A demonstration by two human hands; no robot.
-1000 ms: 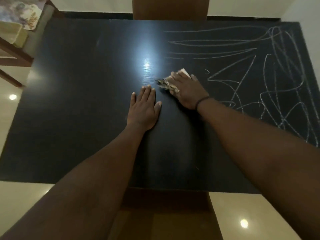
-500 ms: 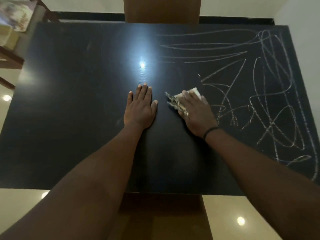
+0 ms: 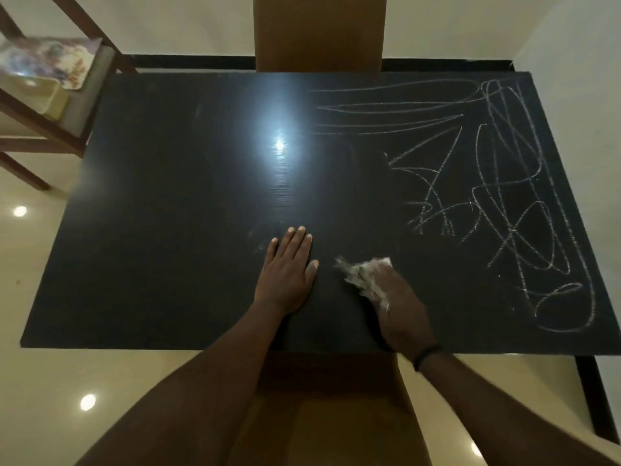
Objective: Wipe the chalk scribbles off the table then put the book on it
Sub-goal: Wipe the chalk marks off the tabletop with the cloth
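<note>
A black table (image 3: 151, 213) fills the view. White chalk scribbles (image 3: 504, 196) cover its right third; the left and middle show bare dark surface with a lamp's glare. My left hand (image 3: 287, 274) lies flat on the table near the front middle, fingers straight. Just to its right, my right hand (image 3: 400, 307) presses a crumpled whitish cloth (image 3: 364, 277) onto the table; whether its fingers curl round the cloth is blurred. A book with a flowery cover (image 3: 47, 62) lies on a chair seat at the far left.
A brown chair back (image 3: 319, 31) stands behind the table's far edge. Another chair's seat (image 3: 329, 415) is under me at the near edge. The wooden chair (image 3: 50, 122) at the left also holds a pale cushion. A wall runs along the right.
My right hand has dragged the cloth toward the near edge, from the table's middle to beside my left hand's wrist. The left hand has stayed flat in place.
</note>
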